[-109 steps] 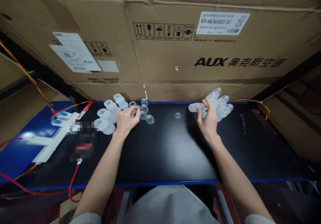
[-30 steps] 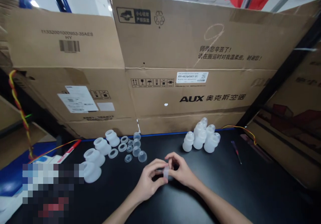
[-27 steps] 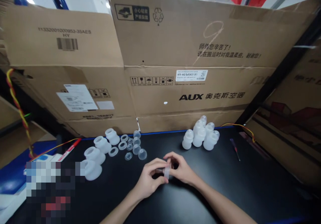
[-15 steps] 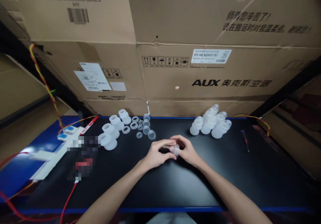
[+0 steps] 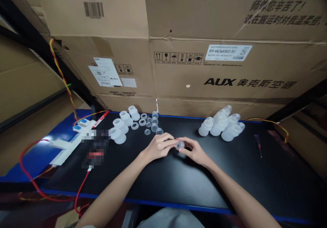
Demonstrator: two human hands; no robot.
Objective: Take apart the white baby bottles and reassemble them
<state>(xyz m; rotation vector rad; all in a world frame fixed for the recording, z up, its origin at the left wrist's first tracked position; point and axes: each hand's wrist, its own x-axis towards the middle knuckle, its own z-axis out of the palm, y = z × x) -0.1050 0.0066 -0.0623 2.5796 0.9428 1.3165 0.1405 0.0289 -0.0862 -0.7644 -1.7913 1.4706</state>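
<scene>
Over the middle of the black table [image 5: 178, 183] my left hand [image 5: 159, 147] and my right hand [image 5: 195, 151] meet, fingers pinched from both sides on one small clear plastic cap piece [image 5: 180, 144]. To the left lie several white translucent collars [image 5: 120, 131] and small clear rings and domes [image 5: 150, 125]. A cluster of white translucent assembled bottles [image 5: 224, 126] stands at the back right, apart from my hands.
Big cardboard boxes [image 5: 194, 61] wall the back of the table. A red marker [image 5: 100, 119], white and blue parts and red and yellow wires [image 5: 33, 180] lie at the left. A small screwdriver [image 5: 258, 145] lies at the right. A blurred patch covers something at the left front.
The camera tilted down and shifted left. Both hands left the piles, came together at the table's middle and keep working the small clear piece between the fingertips.
</scene>
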